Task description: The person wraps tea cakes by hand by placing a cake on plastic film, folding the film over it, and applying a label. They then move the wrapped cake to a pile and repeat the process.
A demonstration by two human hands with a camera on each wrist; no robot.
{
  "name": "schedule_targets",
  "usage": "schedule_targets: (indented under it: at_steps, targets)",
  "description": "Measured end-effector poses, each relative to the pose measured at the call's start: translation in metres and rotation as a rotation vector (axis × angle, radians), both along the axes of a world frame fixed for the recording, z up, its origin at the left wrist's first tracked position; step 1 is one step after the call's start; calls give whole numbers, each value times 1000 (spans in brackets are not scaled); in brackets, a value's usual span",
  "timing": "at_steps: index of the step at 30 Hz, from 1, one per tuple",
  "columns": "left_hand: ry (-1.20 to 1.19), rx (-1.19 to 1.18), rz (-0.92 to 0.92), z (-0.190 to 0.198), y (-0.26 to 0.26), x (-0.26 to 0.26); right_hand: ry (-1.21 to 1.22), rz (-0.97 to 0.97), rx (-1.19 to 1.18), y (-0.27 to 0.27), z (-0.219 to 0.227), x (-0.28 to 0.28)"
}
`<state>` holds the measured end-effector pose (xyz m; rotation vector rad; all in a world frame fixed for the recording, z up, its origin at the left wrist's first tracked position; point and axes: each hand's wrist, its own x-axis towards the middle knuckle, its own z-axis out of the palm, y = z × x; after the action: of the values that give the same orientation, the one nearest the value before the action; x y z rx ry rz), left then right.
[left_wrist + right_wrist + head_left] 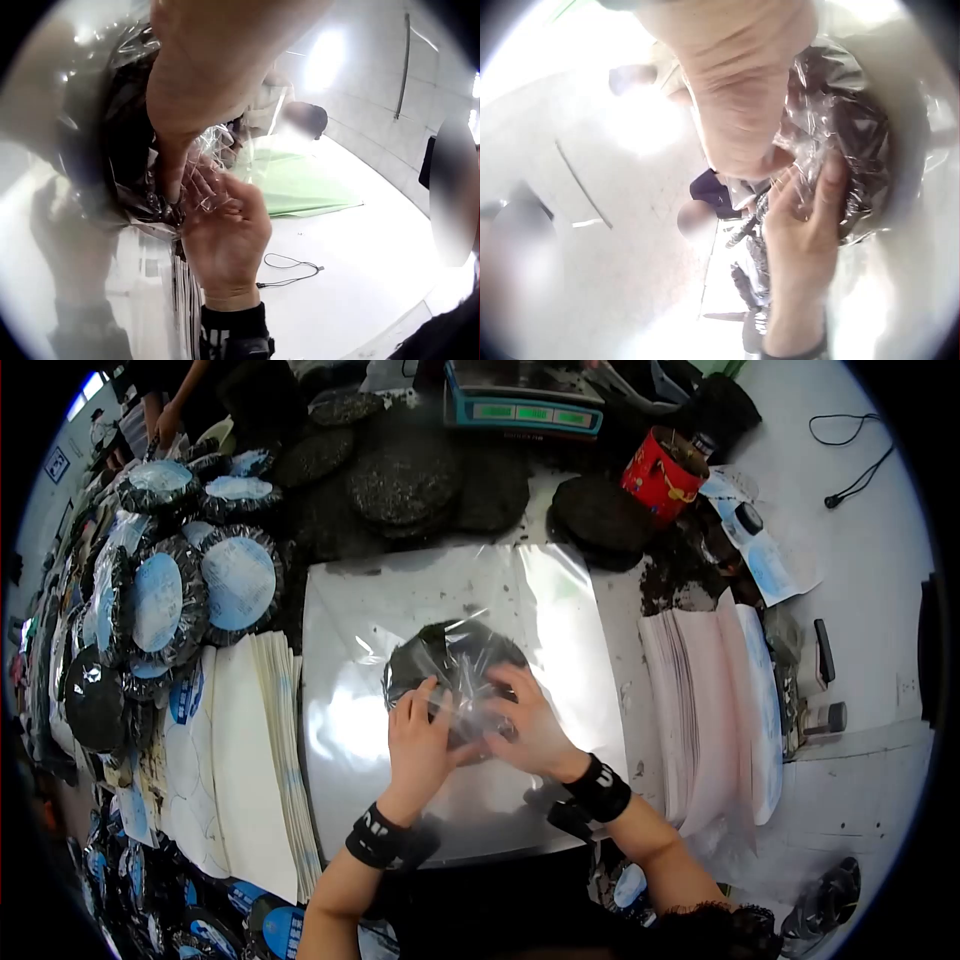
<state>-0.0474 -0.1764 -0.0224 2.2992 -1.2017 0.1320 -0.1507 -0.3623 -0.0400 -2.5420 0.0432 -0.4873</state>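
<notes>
A dark round cake [408, 660] lies on a shiny square board [590, 760] in front of me, wrapped in clear plastic film [466, 685] that is bunched over its top. From the near left, my left hand [417, 745] grips gathered film with thumb and fingers; the right wrist view shows its thumb [831, 176] pressed on the crinkled wrap. Opposite it, my right hand [537, 732] pinches the film with curled fingers, its palm turned up to the left wrist view. The fingertips of both hands meet close together over the cake's middle, partly hidden there by film.
Stacked paper sheets [250, 760] stand left of the board, and pinkish sheets [690, 710] to its right. Wrapped cakes with blue labels [240, 582] pile up at the left. Behind are bare dark cakes [405, 485], a digital scale [525, 415] and a red can [660, 475].
</notes>
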Motion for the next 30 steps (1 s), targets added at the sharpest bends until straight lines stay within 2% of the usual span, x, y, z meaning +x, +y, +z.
schedule_targets:
  at_steps: [1, 3, 4, 5, 6, 7, 9, 10, 12, 13, 14, 15, 17, 18, 20, 22, 23, 24, 25, 26, 29, 30]
  targets:
    - [-137, 18, -13, 0, -2, 3, -70, 11, -34, -3, 4, 5]
    - [22, -84, 104, -1, -6, 3, -88, -107, 315, 9, 8, 11]
    - [183, -181, 171, -13, -10, 3, 18, -217, 428, 19, 4, 15]
    - [342, -277, 234, -21, -12, 5, 142, -201, 340, 18, -3, 17]
    - [379, -110, 240, -26, -9, 6, 266, -188, 257, 17, -6, 22]
    - [282, -40, 145, -29, -6, 10, 394, -172, 173, 14, -7, 29]
    - [103, 101, -31, -35, 0, 18, 251, -87, -63, -3, 11, 45]
    - [-29, 45, -72, -23, -1, 24, 77, -62, -125, -19, 22, 61]
    - [35, -121, -33, -11, -12, 44, -36, 100, 234, -27, -3, 74]
    - [115, -137, -13, -17, -15, 46, 10, 115, 130, -14, -1, 70]
    - [195, -155, 9, -22, -17, 47, 79, 84, 159, -9, -18, 58]
    - [272, -175, 34, -25, -20, 48, 73, 64, 166, -9, -16, 56]
    - [284, 201, -10, -24, -17, 39, -26, 30, 153, -18, -10, 60]
    - [356, 248, -32, -17, -17, 39, -126, 10, 136, -21, -2, 66]
    - [130, -24, -22, 1, -17, 46, -162, 132, 206, -13, -14, 74]
    - [294, -265, -4, -2, -21, 46, -237, 307, 228, -19, -32, 77]
    - [367, -392, -2, -4, -24, 47, -207, 238, 270, -18, -42, 71]
    - [373, -259, -61, -16, -20, 48, -173, 168, 308, -18, -51, 63]
    - [370, -133, -122, -25, -20, 49, -145, 101, 340, -16, -34, 65]
    - [173, -12, -199, -33, -24, 47, -108, -220, 781, -2, -16, 67]
    - [-63, -199, -46, -57, -32, 31, -247, -191, 323, 54, -10, 66]
    - [153, -226, -20, -73, -25, 37, -255, -188, 389, 61, -10, 64]
